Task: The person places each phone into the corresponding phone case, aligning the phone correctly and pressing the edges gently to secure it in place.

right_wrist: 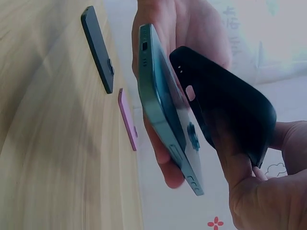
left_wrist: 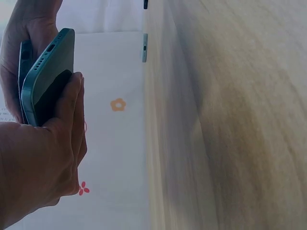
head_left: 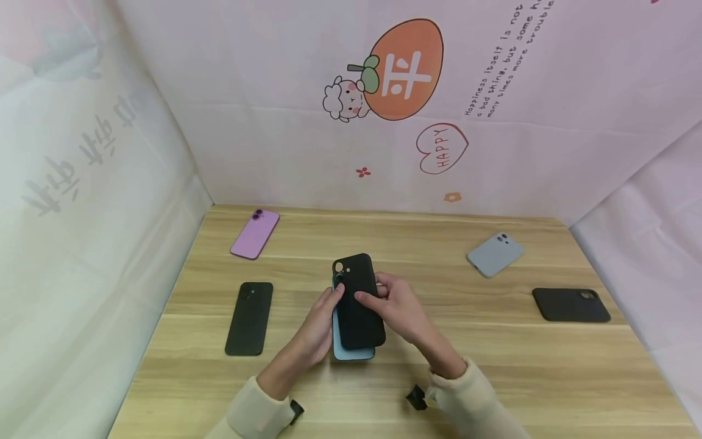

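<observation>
My left hand (head_left: 319, 326) grips a light blue phone (head_left: 353, 353) by its sides, with its thumb reaching the left edge of a black phone case (head_left: 362, 311). That case is held in my right hand (head_left: 399, 305), thumb on its back and fingers curled round the right side. Seen from above, the case covers most of the phone; the phone's lower end and left edge show. In the right wrist view, the case (right_wrist: 230, 105) is tilted away from the phone (right_wrist: 158, 96), with a wedge of space between them. The case's camera cutout is at its upper left.
On the wooden table (head_left: 307, 405), a purple phone (head_left: 255, 234) lies at the back left, with a black phone (head_left: 249, 318) in front of it. To the right are a pale blue-grey phone (head_left: 495, 255) and another black case (head_left: 570, 305). A printed cloth (head_left: 285, 152) hangs behind.
</observation>
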`<state>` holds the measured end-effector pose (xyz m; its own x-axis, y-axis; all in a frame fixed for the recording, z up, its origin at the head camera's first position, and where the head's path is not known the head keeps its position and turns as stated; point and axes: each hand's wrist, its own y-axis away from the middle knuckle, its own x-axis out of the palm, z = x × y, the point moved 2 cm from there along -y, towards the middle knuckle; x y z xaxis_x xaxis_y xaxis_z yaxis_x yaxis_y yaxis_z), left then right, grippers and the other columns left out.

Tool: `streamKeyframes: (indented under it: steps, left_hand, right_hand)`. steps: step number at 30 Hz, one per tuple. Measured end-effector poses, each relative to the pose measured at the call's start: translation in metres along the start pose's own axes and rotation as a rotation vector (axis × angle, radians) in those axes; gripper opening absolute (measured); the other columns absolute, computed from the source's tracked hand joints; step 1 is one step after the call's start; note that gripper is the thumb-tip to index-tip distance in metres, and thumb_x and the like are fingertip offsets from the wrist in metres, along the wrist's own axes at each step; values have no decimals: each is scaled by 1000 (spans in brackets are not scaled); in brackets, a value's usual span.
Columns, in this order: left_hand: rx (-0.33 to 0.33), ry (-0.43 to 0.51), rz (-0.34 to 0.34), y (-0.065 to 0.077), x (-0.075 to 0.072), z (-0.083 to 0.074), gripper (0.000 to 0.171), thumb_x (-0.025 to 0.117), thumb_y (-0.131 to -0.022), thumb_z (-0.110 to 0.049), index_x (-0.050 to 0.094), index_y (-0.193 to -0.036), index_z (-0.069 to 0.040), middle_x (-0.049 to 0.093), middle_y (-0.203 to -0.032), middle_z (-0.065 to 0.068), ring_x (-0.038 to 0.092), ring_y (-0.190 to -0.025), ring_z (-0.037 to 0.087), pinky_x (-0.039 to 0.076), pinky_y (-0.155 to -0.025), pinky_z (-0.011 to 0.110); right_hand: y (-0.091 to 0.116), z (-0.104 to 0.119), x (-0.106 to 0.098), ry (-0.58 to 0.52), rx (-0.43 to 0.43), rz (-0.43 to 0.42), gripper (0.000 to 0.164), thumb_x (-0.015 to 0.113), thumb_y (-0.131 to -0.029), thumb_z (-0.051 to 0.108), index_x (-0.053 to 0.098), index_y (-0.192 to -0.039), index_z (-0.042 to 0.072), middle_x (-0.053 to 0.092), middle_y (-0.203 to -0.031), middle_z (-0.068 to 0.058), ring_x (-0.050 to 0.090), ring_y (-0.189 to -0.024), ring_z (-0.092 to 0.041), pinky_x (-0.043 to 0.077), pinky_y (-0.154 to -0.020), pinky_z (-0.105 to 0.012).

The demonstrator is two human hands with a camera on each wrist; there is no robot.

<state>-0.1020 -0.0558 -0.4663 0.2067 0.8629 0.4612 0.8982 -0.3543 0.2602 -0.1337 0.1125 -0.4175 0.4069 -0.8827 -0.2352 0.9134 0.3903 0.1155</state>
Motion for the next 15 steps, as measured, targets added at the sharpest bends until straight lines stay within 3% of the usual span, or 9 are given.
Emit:
streamKeyframes:
  steps: [8, 15]
  left_hand:
    - [11, 26, -16, -2, 1, 0, 65, 36, -115, -46, 18, -166, -10, 34, -166, 18, 28, -156, 30, 22, -130, 52]
    - [6, -1, -38, -2, 0, 1, 62, 37, -115, -46, 24, -165, -11, 41, -162, 18, 36, -150, 30, 30, -126, 52]
  right_hand:
    - [-3, -2, 8, -33, 1, 12, 33, 71, -99, 7, 63, -126, -10, 79, -97, -22, 79, -91, -30, 65, -77, -34]
    - [-2, -5, 10, -17, 7, -12, 31, 72, -99, 9, 63, -122, -9, 80, -93, -20, 80, -89, -28, 65, -76, -33]
